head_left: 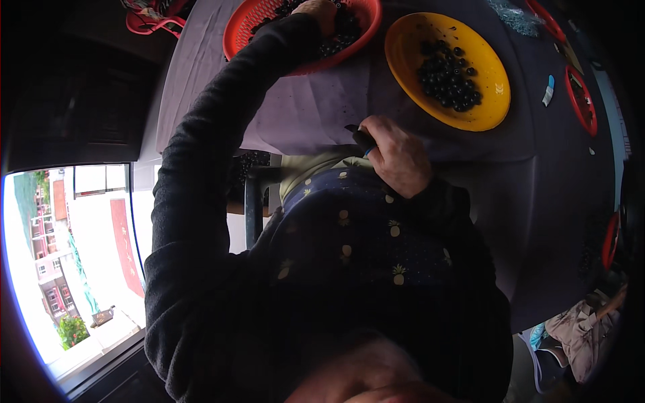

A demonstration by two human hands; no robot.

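Head view, looking down over a dark pineapple-print apron: left hand (pixel 321 12) stretched far out into the round red plastic perforated basket (pixel 242 23), buried among small dark round berries (pixel 339 37); grip there impossible to read, fingers hidden by the heap. Right hand (pixel 398 156) resting at the near edge of the desk (pixel 537 168), clenched round a short dark-handled tool (pixel 360 136), probably a small knife, tip barely showing. Just beside the basket, to the right, sitting apart on the dark cloth: a round yellow plastic bowl (pixel 410 47) with a modest pile of the same dark berries (pixel 449 75) gathered toward its middle. Judging by that: some sorted across already, bowl well short of full, yellow floor showing all round the pile. Plenty left in the red basket, though how much stays hidden behind the sleeve. Looks like midway at best, one more berry being fetched. Farther right, red-rimmed dishes (pixel 582 101) at the desk's edge, contents too dim to tell.
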